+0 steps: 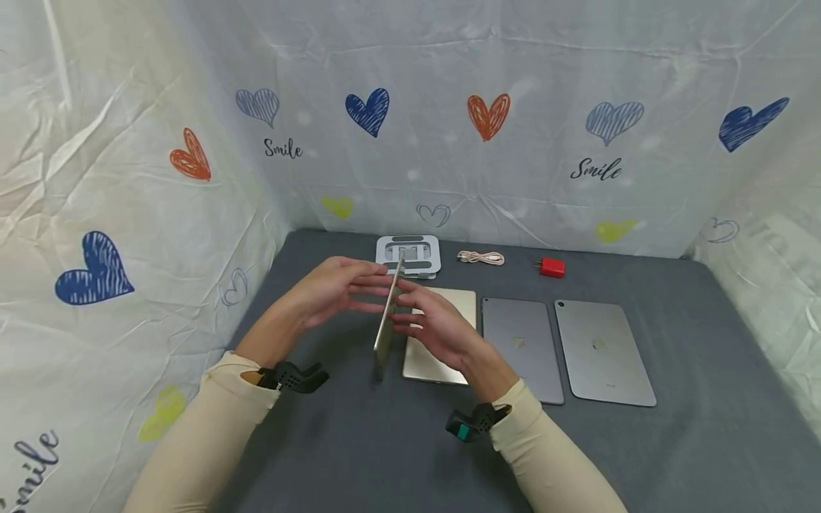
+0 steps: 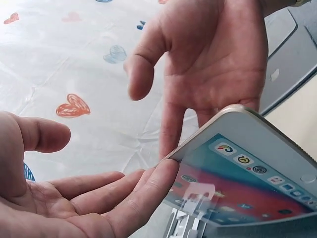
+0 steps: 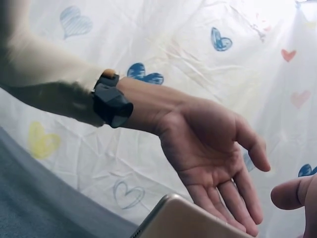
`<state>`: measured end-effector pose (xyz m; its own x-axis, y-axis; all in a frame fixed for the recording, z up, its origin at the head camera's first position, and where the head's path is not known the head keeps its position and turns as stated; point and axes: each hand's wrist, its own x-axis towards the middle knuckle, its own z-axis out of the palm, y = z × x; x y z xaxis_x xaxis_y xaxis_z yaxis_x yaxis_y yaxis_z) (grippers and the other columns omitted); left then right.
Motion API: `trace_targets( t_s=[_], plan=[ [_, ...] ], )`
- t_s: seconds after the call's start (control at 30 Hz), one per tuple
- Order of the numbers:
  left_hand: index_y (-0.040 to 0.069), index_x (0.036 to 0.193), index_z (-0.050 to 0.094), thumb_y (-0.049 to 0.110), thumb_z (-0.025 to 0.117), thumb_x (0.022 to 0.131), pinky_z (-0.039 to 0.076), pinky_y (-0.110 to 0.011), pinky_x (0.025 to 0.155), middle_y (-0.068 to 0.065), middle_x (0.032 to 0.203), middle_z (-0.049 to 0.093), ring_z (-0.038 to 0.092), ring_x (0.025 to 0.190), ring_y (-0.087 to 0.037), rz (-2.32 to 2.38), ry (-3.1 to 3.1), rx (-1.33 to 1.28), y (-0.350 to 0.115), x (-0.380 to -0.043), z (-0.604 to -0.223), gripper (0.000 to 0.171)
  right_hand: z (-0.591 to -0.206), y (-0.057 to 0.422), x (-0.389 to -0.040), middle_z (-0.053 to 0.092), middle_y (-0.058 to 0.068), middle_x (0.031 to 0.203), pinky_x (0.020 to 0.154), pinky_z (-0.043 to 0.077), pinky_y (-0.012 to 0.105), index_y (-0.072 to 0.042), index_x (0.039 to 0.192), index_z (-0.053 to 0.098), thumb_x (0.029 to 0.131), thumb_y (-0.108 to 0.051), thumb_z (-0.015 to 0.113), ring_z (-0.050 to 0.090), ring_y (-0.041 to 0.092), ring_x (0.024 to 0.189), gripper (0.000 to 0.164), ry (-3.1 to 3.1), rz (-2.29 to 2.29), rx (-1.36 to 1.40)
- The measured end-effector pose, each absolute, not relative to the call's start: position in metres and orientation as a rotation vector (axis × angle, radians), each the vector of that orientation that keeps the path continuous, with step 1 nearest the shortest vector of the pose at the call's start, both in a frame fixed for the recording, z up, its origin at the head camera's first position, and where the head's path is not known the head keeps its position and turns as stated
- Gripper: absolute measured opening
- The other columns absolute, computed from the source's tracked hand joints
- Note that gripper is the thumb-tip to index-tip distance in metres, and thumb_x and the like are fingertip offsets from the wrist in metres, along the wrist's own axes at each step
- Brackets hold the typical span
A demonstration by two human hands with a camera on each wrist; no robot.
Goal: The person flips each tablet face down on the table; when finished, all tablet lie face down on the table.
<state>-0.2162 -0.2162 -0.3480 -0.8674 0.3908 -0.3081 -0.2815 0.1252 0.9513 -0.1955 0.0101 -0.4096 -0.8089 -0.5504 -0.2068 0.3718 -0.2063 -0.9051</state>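
A gold-backed tablet (image 1: 388, 317) stands on edge between my two hands, its lit screen (image 2: 242, 183) showing app icons in the left wrist view. My left hand (image 1: 330, 288) has its fingers stretched out to the tablet's edge and screen side, thumb held apart. On the other side, the fingers of my right hand (image 1: 439, 324) reach the tablet's back, with that thumb also free. The right wrist view shows the tablet's gold back (image 3: 185, 220) in front of the left fingertips. Whether its lower edge touches the table cannot be made out.
Three tablets lie face down to the right: a gold one (image 1: 442, 342), partly behind my right hand, a grey one (image 1: 522, 342) and a silver one (image 1: 603, 353). Farther back are a folding stand (image 1: 432, 256), a coiled pinkish cable (image 1: 481, 258) and a red charger (image 1: 551, 267).
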Motion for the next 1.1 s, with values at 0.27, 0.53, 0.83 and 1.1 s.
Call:
trace_targets(
  t_s=[0.27,0.53,0.83,1.1],
  plan=[
    [-0.012,0.158,0.045,0.021,0.049,0.117,0.062,-0.049,0.110,-0.031,0.161,0.052,0.057,0.147,-0.047,1.728,1.972,0.045,-0.235,-0.219,-0.349,0.053,-0.424,0.009,-0.197,0.039,0.027,0.168,0.135,0.034,0.053,0.001,0.170,0.027,0.113,-0.024,0.046,0.041,0.043,0.158,0.065,1.408,-1.999,-0.174],
    [-0.014,0.158,0.041,0.020,0.042,0.117,0.061,-0.045,0.112,-0.034,0.161,0.051,0.064,0.139,-0.042,1.684,1.998,0.019,-0.251,-0.221,-0.355,0.053,-0.447,0.012,-0.200,0.031,0.031,0.174,0.138,0.028,0.052,0.004,0.169,0.027,0.115,-0.031,0.045,0.031,0.045,0.165,0.068,1.387,-1.961,-0.053],
    [-0.012,0.150,0.051,0.023,0.046,0.116,0.064,-0.042,0.104,-0.028,0.150,0.061,0.072,0.119,-0.026,1.634,2.063,-0.057,-0.269,-0.222,-0.361,0.049,-0.460,0.015,-0.201,0.030,0.032,0.173,0.137,0.030,0.052,0.006,0.168,0.030,0.112,-0.027,0.043,0.034,0.047,0.163,0.066,1.357,-1.962,-0.009],
    [-0.008,0.148,0.052,0.027,0.045,0.116,0.064,-0.045,0.101,-0.022,0.150,0.060,0.068,0.122,-0.032,1.621,2.074,-0.106,-0.281,-0.219,-0.369,0.048,-0.460,0.015,-0.202,0.033,0.030,0.172,0.137,0.031,0.051,0.005,0.168,0.030,0.112,-0.028,0.047,0.036,0.046,0.162,0.067,1.355,-1.961,0.000]
  ],
)
